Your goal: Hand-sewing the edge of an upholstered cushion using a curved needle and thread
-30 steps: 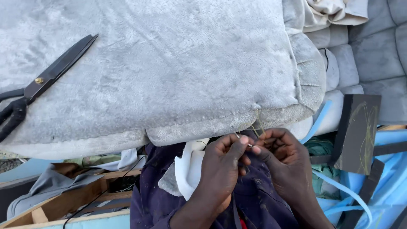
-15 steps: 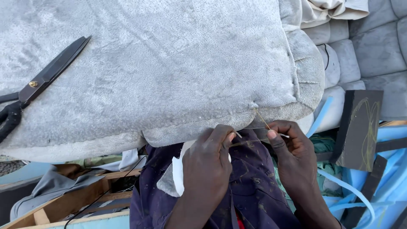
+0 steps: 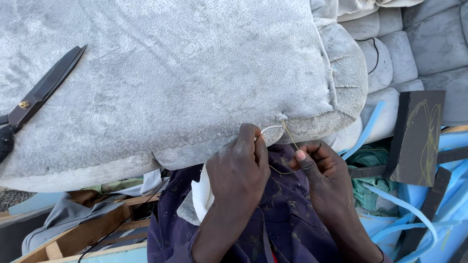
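Note:
A large grey velvet cushion (image 3: pixel 170 83) fills the upper left of the head view. My left hand (image 3: pixel 239 168) pinches a curved needle (image 3: pixel 269 129) at the cushion's lower seam. My right hand (image 3: pixel 324 173) is just right of it, fingers closed on a thin yellowish thread (image 3: pixel 290 136) that runs up to the seam. Both hands are in front of my dark blue clothing (image 3: pixel 282 214). A white cloth piece (image 3: pixel 201 195) shows under my left hand.
Black scissors (image 3: pixel 41 95) lie on the cushion at the far left. More grey tufted cushions (image 3: pixel 419 44) sit at the upper right. A dark foam block (image 3: pixel 417 136) and blue strips (image 3: pixel 404 209) are at the right. Wooden frame pieces (image 3: pixel 92 234) lie at the lower left.
My hands have moved apart: the left has gone up to the seam with the needle, and the right has drawn the thread out to the right.

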